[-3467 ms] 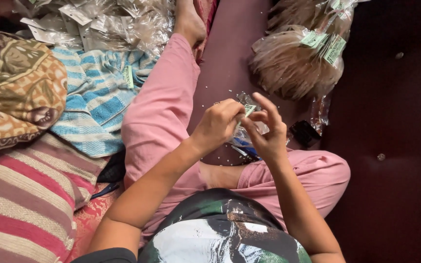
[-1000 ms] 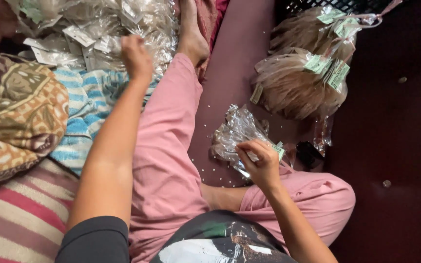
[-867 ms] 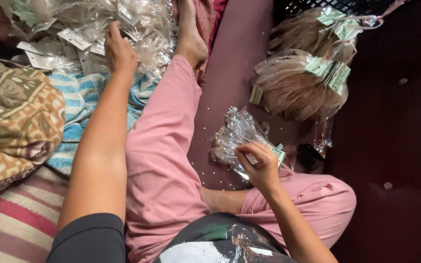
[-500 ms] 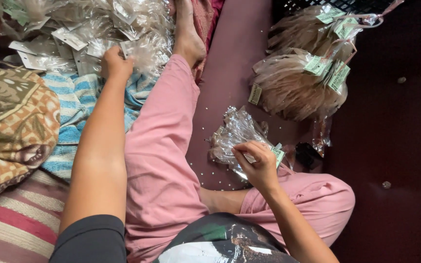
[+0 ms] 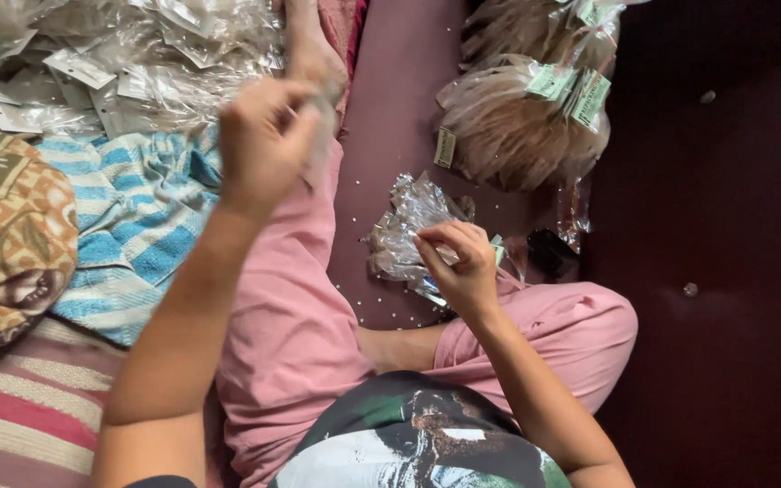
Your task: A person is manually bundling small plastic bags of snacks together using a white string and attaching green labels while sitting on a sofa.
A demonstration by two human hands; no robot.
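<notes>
Withdrawn from the far packet pile (image 5: 137, 63), the left hand (image 5: 264, 145) pinches one clear packet (image 5: 318, 136) (blurred); right hand (image 5: 463, 267) fingers grip the clear packet bundle (image 5: 404, 230) nearby.

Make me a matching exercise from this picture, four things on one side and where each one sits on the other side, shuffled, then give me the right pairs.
Things:
1. left hand
2. right hand
3. striped blue towel
4. bagged bundles of pale fibre with green tags

Places:
A. upper right, on the maroon surface
B. raised above the pink trouser leg, fingers pinched together
C. on the small crinkled clear packets by the knee
D. left side, below the heap of clear packets

Pairs: 1-B, 2-C, 3-D, 4-A
</notes>
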